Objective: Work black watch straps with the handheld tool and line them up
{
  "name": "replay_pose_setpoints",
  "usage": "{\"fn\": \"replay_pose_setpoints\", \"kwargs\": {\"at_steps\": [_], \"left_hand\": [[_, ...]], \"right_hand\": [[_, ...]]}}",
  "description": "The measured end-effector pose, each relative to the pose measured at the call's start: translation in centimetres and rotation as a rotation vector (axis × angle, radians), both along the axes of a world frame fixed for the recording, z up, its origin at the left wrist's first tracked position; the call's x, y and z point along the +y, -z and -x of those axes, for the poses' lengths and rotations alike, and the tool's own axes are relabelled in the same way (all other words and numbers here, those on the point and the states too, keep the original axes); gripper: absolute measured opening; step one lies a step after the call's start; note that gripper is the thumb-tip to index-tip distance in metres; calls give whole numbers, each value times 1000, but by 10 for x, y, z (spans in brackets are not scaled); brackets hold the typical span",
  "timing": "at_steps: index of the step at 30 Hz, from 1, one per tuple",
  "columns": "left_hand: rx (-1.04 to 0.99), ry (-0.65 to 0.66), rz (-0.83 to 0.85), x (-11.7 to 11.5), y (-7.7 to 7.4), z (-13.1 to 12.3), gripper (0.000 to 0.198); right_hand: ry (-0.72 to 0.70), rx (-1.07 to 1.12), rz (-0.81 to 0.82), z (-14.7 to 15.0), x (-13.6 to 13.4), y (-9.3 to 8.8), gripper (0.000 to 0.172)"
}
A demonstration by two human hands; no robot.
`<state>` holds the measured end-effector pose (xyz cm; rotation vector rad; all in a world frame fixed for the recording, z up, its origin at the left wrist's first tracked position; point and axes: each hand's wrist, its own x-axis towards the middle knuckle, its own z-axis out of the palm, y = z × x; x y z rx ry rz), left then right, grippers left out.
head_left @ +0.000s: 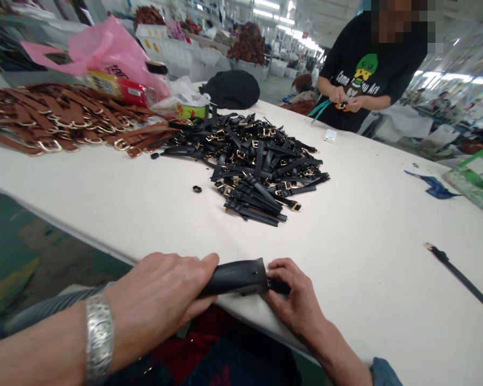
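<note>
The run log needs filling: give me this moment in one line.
left hand: gripping thick black piece | right hand: holding small dark piece at its end | black buckled straps: heaped on white table

Left forearm [36, 343] enters from lower left; left hand [161, 284] back upward, fingers wrapped in a firm grip. Right forearm [340, 351] angles in from lower right; right hand [300, 300] pinching, fingers bent, near the left.

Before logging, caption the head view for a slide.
Left hand and right hand hold black material near piled black buckled straps on a white table.
</note>
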<state>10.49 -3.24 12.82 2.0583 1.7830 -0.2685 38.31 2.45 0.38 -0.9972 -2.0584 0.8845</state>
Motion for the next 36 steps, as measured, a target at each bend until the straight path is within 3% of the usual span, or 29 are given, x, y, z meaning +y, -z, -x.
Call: {"fn": "replay_pose_setpoints", "kwargs": {"at_steps": [3, 5, 9, 13, 16, 21, 24, 28, 30, 36], "left_hand": [[83, 19, 4, 18, -3, -16, 26], [101, 1, -3, 24, -2, -14, 31], [103, -83, -56, 13, 3, 21, 35], [26, -86, -74, -7, 6, 47, 36], [11, -57, -47, -4, 8, 35, 39], [83, -55, -37, 20, 11, 6, 38], [84, -84, -49, 18, 13, 19, 39], [45, -113, -10, -3, 15, 49, 39], [20, -101, 10, -9, 15, 50, 36], [71, -75, -45, 13, 15, 9, 38]], "right_hand": [[13, -14, -1, -1, 2, -3, 18], [32, -27, 2, -3, 1, -2, 22], [43, -28, 7, -3, -1, 4, 21], [46, -17, 15, -2, -2, 5, 22], [27, -19, 6, -1, -1, 4, 22], [41, -36, -44, -2, -1, 6, 21], [42, -41, -66, -2, -2, 8, 23], [30, -48, -54, -1, -2, 7, 24], [27, -58, -42, -2, -1, 7, 24], [21, -83, -65, -1, -2, 8, 17]]}}
